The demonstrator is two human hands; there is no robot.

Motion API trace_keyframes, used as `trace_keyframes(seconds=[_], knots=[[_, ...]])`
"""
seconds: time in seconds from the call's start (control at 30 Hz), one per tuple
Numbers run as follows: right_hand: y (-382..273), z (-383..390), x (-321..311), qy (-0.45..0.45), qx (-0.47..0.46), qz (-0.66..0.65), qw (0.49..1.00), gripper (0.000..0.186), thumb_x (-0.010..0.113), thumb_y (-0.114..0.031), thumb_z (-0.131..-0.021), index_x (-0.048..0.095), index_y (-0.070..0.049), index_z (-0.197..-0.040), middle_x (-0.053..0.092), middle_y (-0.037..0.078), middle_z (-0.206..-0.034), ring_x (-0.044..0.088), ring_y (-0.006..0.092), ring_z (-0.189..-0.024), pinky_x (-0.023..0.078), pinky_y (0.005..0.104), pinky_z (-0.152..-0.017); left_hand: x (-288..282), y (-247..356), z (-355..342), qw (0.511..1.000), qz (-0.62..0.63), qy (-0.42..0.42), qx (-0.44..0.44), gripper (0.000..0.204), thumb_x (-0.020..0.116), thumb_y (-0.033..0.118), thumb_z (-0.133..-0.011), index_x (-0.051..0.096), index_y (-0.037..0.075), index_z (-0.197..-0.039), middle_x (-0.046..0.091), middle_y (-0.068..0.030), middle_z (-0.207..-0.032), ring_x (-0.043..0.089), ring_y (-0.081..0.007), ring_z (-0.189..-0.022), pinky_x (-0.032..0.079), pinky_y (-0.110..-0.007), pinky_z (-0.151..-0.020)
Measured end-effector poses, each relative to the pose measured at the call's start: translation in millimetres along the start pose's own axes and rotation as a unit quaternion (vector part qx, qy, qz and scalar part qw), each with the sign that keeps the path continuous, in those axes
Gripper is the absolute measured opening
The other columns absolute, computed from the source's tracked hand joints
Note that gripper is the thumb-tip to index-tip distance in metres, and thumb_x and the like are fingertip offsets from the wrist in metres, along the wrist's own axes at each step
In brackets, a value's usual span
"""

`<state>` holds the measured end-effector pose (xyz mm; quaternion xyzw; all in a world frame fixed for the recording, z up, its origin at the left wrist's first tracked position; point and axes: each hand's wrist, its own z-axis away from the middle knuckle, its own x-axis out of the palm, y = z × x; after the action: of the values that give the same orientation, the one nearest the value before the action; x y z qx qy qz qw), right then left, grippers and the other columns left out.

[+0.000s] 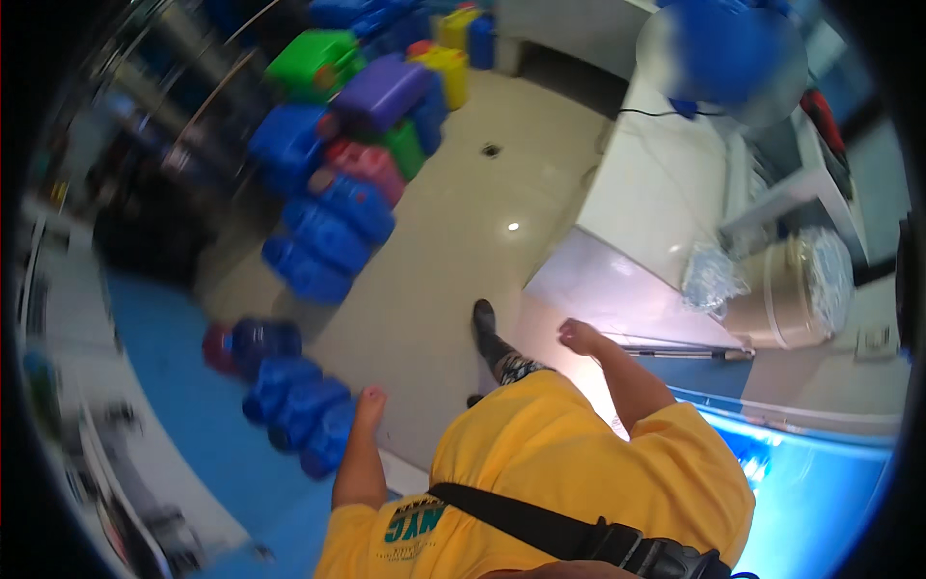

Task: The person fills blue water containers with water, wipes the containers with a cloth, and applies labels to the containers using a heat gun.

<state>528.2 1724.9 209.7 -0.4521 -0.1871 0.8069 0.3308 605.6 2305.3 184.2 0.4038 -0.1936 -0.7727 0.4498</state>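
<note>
At left, the blue jugs [315,399] cluster near the left hand [372,398], seemingly untouched, and a low swing of that arm or a careless step could topple one against its neighbours. In the middle, the glossy floor [424,251] might, if wet, let the dark boot [485,318] slide. Further right, the right hand [579,338] hangs near the front of the worktop [656,183], which it could knock in passing; neither hand visibly holds anything, though blur means I cannot tell whether their fingers are spread or pressed together
</note>
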Motion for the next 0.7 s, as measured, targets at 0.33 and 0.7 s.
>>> trace_keyframes(seconds=[0.33, 0.7], knots=[[-175, -206, -160, 0.081, -0.156, -0.146, 0.973, 0.035, 0.063, -0.025, -0.092, 0.058, -0.004, -0.120, 0.069, 0.017, -0.105, 0.067, 0.0300, -0.093, 0.053, 0.0388, -0.085, -6, 197, -188, 0.974, -0.151, -0.168, 0.015, 0.041, 0.067, 0.019, -0.088, 0.057, 0.001, -0.123, 0.065, -0.0075, -0.088, 0.061, -0.0149, -0.076, 0.051, -0.029, -0.072], [-166, -266, -440, 0.329, -0.147, -0.236, 0.903, 0.033, 0.063, -0.020, -0.091, 0.058, -0.005, -0.120, 0.064, 0.017, -0.112, 0.066, 0.0286, -0.096, 0.053, 0.0389, -0.085, -29, 377, -374, 0.917, -0.267, -0.297, -0.018, 0.016, 0.063, 0.023, -0.091, 0.063, 0.007, -0.089, 0.059, -0.0007, -0.072, 0.055, -0.0140, -0.060, 0.046, -0.030, -0.055]])
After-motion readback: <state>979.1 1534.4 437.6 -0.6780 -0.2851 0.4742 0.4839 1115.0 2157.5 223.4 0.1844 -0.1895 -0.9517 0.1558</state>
